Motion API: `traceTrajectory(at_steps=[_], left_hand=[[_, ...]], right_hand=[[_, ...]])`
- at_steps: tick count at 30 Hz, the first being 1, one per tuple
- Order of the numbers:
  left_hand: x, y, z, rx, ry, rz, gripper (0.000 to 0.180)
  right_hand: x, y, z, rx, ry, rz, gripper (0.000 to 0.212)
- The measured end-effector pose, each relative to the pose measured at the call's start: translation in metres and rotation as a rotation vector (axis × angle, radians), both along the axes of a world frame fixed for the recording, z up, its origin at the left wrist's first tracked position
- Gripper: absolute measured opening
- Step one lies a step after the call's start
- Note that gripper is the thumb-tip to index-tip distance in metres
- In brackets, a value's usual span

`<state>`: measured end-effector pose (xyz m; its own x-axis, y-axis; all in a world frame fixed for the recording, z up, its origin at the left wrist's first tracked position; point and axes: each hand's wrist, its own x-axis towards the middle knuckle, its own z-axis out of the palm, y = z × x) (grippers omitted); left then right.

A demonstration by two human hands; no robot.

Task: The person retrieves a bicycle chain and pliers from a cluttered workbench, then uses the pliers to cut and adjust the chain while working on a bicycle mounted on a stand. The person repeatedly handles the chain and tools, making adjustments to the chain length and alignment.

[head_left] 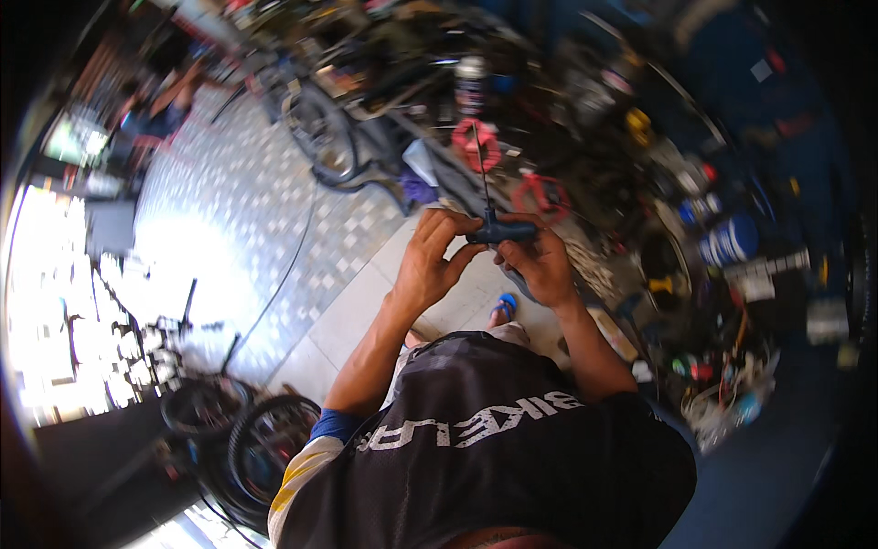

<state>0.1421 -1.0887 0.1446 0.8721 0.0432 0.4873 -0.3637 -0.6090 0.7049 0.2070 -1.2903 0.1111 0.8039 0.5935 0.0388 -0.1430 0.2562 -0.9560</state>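
In front of my chest I hold a T-handle wrench (506, 231) with a dark blue handle and a thin shaft pointing away from me. My left hand (433, 254) pinches the left end of the handle between thumb and fingers. The fingers of my right hand (541, 263) close round its right end. A dark blue piece below the handle, by my right fingers, is too blurred to name. Past the shaft lie two red ring-like things, one farther off (476, 144) and one nearer (541, 196). A can with a pale top (470, 84) stands beyond them.
Bicycle wheels (274, 439) stand at the lower left, and a blurred bike (320, 133) is farther ahead. Tools, a blue-and-white container (729, 241) and cables clutter the right side. A person (174, 105) is at the far left. Below me shows a blue sandal (503, 306).
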Motion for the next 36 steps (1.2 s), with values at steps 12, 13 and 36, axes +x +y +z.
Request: traceTrajectory(at_steps=[12, 13, 36], left_hand=[[-0.324, 0.274, -0.018, -0.79, -0.011, 0.806, 0.032], [-0.352, 0.295, -0.025, -0.839, -0.065, 0.86, 0.037], [-0.623, 0.695, -0.119, -0.943, 0.091, 1.396, 0.064]], right_hand=[[-0.191, 0.357, 0.016, -0.218, -0.448, 0.885, 0.033], [-0.212, 0.38, 0.019, -0.219, -0.45, 0.942, 0.032], [-0.356, 0.965, -0.079, -0.238, -0.608, 0.845, 0.042]])
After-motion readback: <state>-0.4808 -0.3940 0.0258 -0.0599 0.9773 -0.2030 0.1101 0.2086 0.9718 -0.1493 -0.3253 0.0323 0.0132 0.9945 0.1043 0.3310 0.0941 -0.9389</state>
